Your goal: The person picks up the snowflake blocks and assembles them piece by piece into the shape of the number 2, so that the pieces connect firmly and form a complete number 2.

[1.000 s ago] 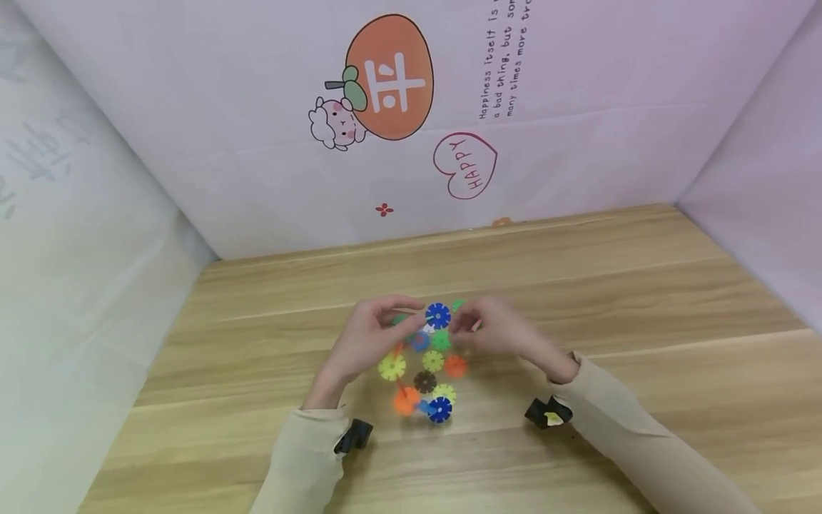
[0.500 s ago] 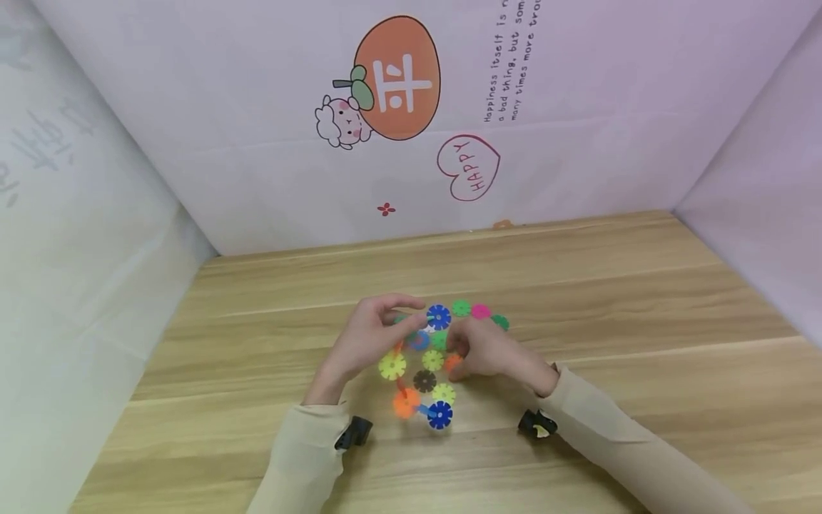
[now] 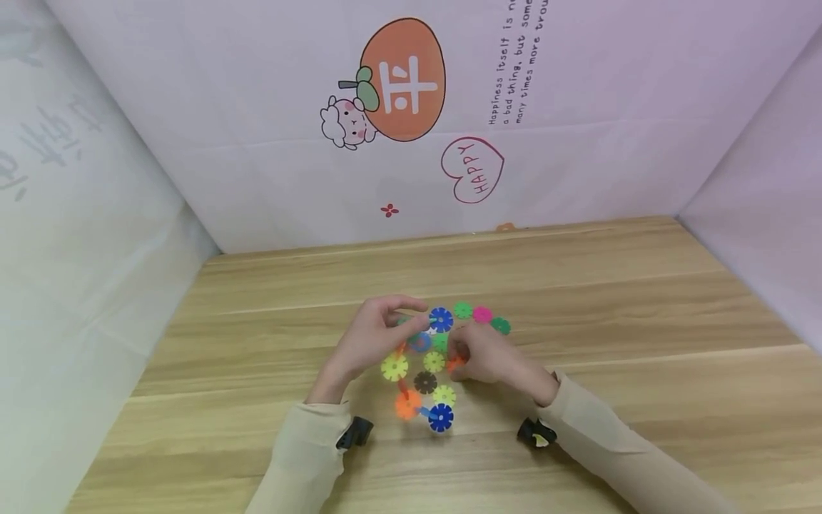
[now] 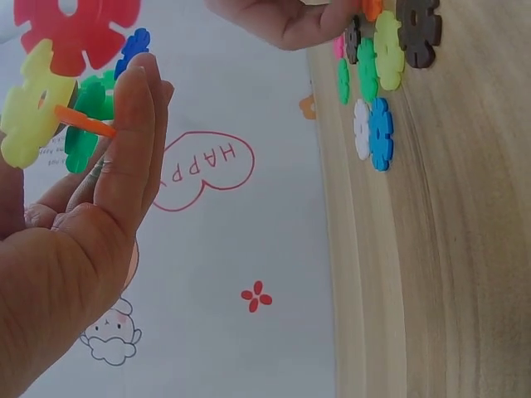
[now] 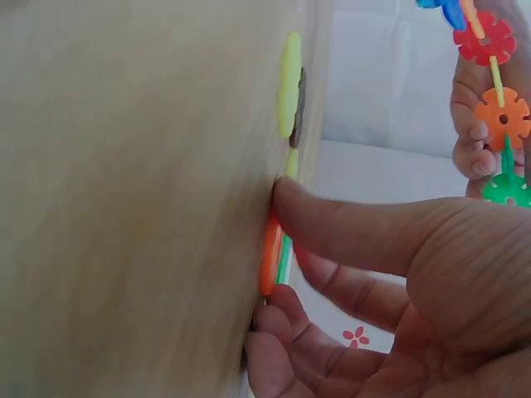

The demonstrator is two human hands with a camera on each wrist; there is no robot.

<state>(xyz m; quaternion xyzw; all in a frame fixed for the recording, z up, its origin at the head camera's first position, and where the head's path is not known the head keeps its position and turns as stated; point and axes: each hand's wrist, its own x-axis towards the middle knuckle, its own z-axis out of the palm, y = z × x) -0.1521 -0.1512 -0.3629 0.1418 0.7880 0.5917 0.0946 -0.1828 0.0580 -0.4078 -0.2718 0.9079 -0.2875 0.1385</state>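
My left hand pinches a chain of interlocked plastic snowflake discs, held above the table. The chain curves down through yellow and orange discs to a dark blue disc, and another blue disc shows by the fingertips. In the left wrist view, a red disc and a yellow disc of it hang beside the fingers. My right hand is down at the tabletop. Its thumb and fingers are at opposite edges of a loose orange disc, gripping it.
Loose discs lie on the wooden table: a brown one, a yellow one, a pink one, a dark green one and several more. A printed cloth wall stands at the back, with others at both sides.
My right hand has come down and nearer from beside the upper blue disc to the loose orange disc, uncovering the pink and dark green discs. The left hand stays nearly still with the chain.
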